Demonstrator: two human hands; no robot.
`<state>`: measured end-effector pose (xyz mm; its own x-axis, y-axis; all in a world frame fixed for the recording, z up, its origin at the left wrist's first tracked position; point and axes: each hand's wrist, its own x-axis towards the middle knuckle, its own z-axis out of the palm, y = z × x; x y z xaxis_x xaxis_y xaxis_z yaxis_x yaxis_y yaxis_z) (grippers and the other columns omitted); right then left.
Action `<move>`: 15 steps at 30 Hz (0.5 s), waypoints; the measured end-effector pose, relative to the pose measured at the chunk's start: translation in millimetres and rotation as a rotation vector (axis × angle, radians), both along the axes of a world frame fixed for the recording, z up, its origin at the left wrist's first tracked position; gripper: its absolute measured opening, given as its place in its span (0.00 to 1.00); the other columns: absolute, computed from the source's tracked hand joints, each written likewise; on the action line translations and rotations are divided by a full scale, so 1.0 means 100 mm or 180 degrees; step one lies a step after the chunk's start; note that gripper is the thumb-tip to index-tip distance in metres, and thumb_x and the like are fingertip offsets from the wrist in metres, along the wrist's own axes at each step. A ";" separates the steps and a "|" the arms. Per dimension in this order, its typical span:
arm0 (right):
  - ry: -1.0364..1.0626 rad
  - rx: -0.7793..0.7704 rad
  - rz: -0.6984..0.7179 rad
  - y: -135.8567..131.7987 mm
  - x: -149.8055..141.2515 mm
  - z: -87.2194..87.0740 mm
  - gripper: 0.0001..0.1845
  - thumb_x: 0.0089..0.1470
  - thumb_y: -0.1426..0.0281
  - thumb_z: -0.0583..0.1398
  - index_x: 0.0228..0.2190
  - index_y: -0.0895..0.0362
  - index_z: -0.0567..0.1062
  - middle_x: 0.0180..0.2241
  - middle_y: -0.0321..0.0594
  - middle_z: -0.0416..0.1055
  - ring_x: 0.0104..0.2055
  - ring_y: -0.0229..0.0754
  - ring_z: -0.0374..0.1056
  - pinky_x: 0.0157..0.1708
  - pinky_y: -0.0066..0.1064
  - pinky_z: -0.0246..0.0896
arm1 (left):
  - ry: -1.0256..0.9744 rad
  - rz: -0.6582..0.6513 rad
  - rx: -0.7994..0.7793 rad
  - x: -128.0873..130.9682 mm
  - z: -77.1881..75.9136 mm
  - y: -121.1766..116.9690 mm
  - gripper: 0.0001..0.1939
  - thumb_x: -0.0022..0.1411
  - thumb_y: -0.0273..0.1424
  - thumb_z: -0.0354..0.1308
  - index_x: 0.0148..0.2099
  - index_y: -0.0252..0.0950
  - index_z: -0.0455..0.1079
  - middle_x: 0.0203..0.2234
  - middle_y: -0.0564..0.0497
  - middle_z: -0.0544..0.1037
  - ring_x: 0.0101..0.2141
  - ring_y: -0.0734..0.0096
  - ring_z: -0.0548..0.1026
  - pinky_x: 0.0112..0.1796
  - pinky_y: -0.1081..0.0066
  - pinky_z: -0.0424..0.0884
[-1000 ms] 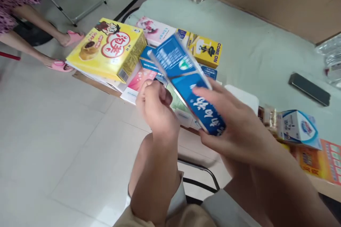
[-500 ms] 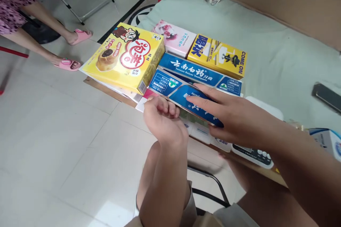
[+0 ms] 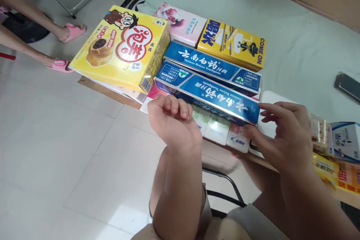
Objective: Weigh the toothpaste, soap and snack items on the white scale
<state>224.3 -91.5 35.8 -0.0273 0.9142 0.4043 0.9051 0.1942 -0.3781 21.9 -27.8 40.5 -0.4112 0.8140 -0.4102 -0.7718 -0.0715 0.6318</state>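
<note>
A long blue toothpaste box (image 3: 208,95) lies across a stack of small white and green packets (image 3: 218,127) at the table's near edge. My right hand (image 3: 284,137) pinches its right end between fingers and thumb. My left hand (image 3: 171,120) is curled in a loose fist against the box's near left side, and nothing shows in it. A second blue toothpaste box (image 3: 210,65) lies just behind, parallel to the first.
A big yellow snack box (image 3: 120,48), a pink box (image 3: 182,24) and a yellow COME ON box (image 3: 233,43) crowd the back. A phone (image 3: 347,86) and a small carton (image 3: 345,140) lie right. Another person's feet in pink slippers (image 3: 60,65) are on the floor, left.
The near toothpaste box came down from tilted in the air to flat on the stack. My right hand slid from its top to its right end. My left hand stayed curled.
</note>
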 end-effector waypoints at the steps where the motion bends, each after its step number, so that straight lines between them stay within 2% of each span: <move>1: 0.0100 -0.0043 -0.0090 0.01 0.00 -0.03 0.18 0.57 0.66 0.67 0.50 0.47 0.78 0.40 0.42 0.73 0.39 0.48 0.74 0.36 0.44 0.77 | -0.0018 -0.0079 0.0012 0.01 0.00 0.01 0.20 0.62 0.31 0.52 0.26 0.39 0.42 0.21 0.57 0.47 0.17 0.79 0.52 0.20 0.74 0.56; 3: 0.0308 -0.0178 -0.0157 0.06 0.00 -0.08 0.16 0.57 0.67 0.66 0.49 0.47 0.78 0.37 0.38 0.73 0.34 0.43 0.73 0.35 0.41 0.76 | -0.0074 -0.0185 0.0024 0.02 0.01 0.03 0.18 0.64 0.30 0.51 0.26 0.39 0.45 0.22 0.56 0.49 0.19 0.78 0.55 0.23 0.74 0.60; 8: 0.0540 -0.0278 -0.0180 0.12 0.00 -0.14 0.17 0.58 0.67 0.65 0.50 0.47 0.78 0.37 0.37 0.73 0.35 0.43 0.74 0.37 0.41 0.76 | -0.0151 -0.0081 -0.0119 0.07 0.07 0.10 0.14 0.67 0.28 0.47 0.27 0.38 0.53 0.24 0.55 0.51 0.23 0.76 0.58 0.28 0.75 0.64; 10: 0.0488 -0.0184 -0.0186 0.13 0.01 -0.14 0.20 0.57 0.66 0.66 0.52 0.47 0.77 0.42 0.41 0.75 0.41 0.48 0.76 0.41 0.45 0.78 | -0.0135 -0.0028 -0.0167 0.09 0.08 0.11 0.14 0.66 0.27 0.47 0.27 0.38 0.53 0.24 0.54 0.52 0.24 0.75 0.57 0.28 0.75 0.64; 13: 0.0388 -0.0207 -0.0173 0.14 0.05 -0.12 0.33 0.55 0.62 0.67 0.62 0.47 0.72 0.59 0.50 0.74 0.60 0.62 0.73 0.52 0.57 0.76 | -0.0191 0.0081 -0.0141 0.10 0.07 0.11 0.13 0.66 0.28 0.47 0.27 0.38 0.54 0.24 0.54 0.54 0.24 0.74 0.58 0.29 0.74 0.65; 15: 0.0366 -0.0471 -0.0128 0.13 0.08 -0.12 0.41 0.56 0.60 0.67 0.68 0.45 0.66 0.64 0.50 0.72 0.63 0.65 0.71 0.54 0.62 0.74 | -0.0214 0.0101 0.0030 0.10 0.05 0.10 0.12 0.66 0.31 0.47 0.28 0.39 0.56 0.24 0.53 0.56 0.25 0.73 0.60 0.30 0.73 0.66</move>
<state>232.4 -78.1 23.5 0.0491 0.9634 0.2637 0.8602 0.0934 -0.5014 32.2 -18.2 45.3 -0.4088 0.8050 -0.4301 -0.8097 -0.1024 0.5778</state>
